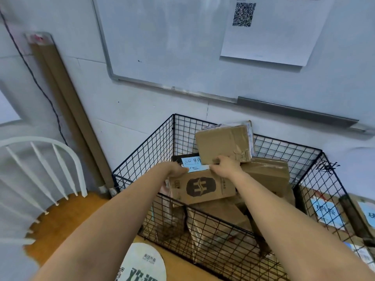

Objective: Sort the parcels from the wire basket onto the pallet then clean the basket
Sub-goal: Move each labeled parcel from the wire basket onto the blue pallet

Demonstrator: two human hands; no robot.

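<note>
Whiteboard (pixel 162 41) on wall behind; wire basket (pixel 154 142) sits in corner, parcels (pixel 267 173) heaped inside. I see left hand (pixel 176 169) and right hand (pixel 224 165) both gripping far edge of printed carton (pixel 203 188), likely two-handed for level lift over rim. Pallet not in view.

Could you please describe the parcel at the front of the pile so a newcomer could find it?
Find the wire basket below the whiteboard. Atop its pile, nearest the camera, sits a cardboard box; it alone bears a big dark emblem.
</note>
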